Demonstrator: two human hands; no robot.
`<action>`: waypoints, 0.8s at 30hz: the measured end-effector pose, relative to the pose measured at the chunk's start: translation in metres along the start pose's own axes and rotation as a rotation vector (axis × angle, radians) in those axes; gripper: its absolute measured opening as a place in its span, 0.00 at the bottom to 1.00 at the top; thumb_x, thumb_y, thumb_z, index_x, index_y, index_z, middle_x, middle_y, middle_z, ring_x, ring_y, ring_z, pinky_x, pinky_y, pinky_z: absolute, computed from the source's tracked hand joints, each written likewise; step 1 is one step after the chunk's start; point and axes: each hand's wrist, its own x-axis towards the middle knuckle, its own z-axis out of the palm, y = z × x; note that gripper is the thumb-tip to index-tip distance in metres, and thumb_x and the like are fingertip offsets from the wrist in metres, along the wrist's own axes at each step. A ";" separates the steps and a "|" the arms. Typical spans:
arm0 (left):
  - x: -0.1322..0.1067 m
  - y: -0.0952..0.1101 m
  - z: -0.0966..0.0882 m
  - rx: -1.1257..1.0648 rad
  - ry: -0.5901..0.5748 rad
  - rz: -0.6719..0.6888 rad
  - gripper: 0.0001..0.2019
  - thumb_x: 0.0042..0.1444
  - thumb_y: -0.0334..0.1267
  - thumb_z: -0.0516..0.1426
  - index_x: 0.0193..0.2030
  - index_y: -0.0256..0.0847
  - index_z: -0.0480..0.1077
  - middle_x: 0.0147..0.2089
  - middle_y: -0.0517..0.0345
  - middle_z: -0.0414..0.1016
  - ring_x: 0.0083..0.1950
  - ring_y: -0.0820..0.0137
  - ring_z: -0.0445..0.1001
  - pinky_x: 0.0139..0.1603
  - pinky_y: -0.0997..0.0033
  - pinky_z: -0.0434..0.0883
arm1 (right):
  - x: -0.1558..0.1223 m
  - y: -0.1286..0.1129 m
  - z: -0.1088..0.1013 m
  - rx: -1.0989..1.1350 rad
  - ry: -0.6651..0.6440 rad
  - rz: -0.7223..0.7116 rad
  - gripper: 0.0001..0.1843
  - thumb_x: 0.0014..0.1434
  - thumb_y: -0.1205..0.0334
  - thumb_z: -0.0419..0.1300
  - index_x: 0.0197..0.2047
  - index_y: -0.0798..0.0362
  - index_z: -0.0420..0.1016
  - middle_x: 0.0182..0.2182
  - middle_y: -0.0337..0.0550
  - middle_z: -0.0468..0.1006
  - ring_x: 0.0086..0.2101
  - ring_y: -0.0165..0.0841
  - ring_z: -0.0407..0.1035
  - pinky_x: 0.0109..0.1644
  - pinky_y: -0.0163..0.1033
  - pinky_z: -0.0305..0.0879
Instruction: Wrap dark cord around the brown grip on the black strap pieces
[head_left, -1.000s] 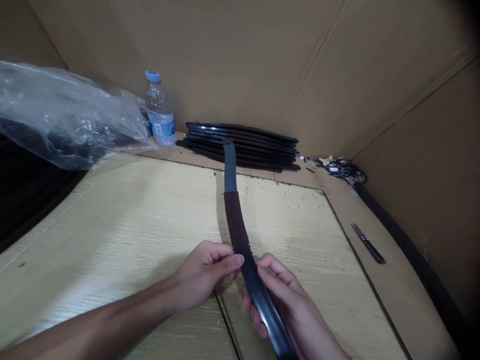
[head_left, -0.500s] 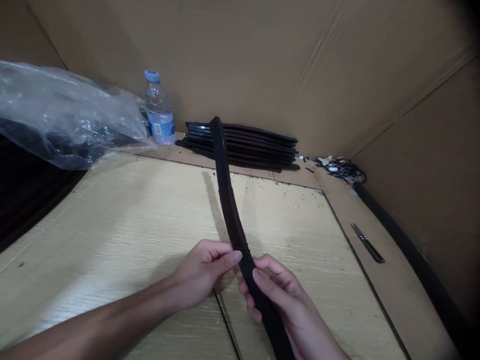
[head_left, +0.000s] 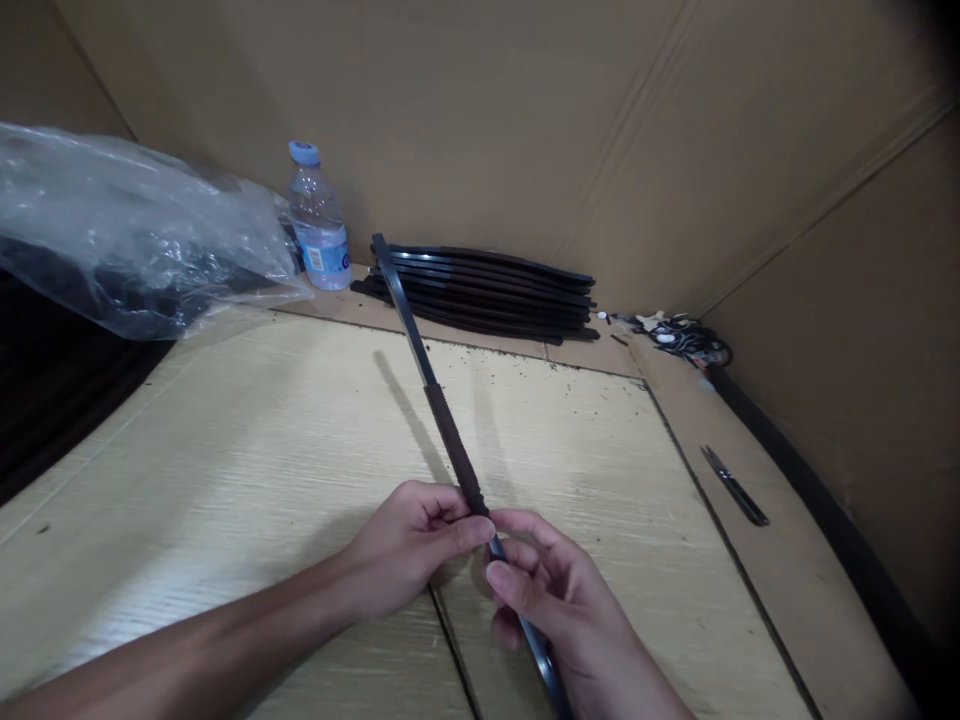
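Both hands hold a long, slim black strip point(head_left: 406, 318) with a dark brown, ribbed-looking wrapped section point(head_left: 452, 440) along its middle. It slants away from me, its narrow edge turned up, and its far end reaches the stack at the back. My left hand point(head_left: 420, 550) pinches it between thumb and fingers just below the brown section. Close beside it, my right hand point(head_left: 551, 590) grips the strip lower down, fingers curled around it. The near end runs out of view at the bottom.
Similar black strips point(head_left: 495, 290) lie stacked against the cardboard wall. A water bottle point(head_left: 322, 230) and a clear plastic bag point(head_left: 150, 230) over dark pieces stand left. Thread snips point(head_left: 735, 487) lie right, near a scrap pile point(head_left: 682, 340) and a black tube point(head_left: 787, 450).
The strip has been turned about its length, from its broad face up to its narrow edge. Its far end has swung left. My right fingers have shifted closer to my left thumb.
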 end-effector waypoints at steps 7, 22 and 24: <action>-0.001 0.000 0.001 0.014 -0.007 0.007 0.19 0.54 0.50 0.57 0.27 0.33 0.72 0.22 0.58 0.67 0.27 0.72 0.64 0.27 0.74 0.61 | 0.002 0.001 -0.002 -0.044 -0.027 -0.006 0.18 0.46 0.55 0.71 0.40 0.54 0.79 0.32 0.41 0.73 0.24 0.23 0.58 0.24 0.28 0.59; 0.000 -0.002 0.000 -0.008 -0.035 0.019 0.18 0.54 0.50 0.57 0.29 0.33 0.73 0.22 0.58 0.66 0.27 0.72 0.64 0.26 0.75 0.61 | 0.000 -0.001 -0.001 -0.088 -0.028 -0.014 0.17 0.44 0.53 0.71 0.35 0.55 0.78 0.27 0.38 0.70 0.24 0.23 0.57 0.25 0.28 0.61; 0.000 -0.002 0.000 -0.004 -0.037 0.027 0.17 0.54 0.49 0.57 0.28 0.34 0.72 0.22 0.58 0.66 0.27 0.72 0.64 0.26 0.75 0.61 | 0.001 -0.001 -0.002 -0.089 -0.037 -0.011 0.17 0.44 0.53 0.71 0.34 0.55 0.77 0.27 0.38 0.69 0.24 0.24 0.57 0.25 0.28 0.62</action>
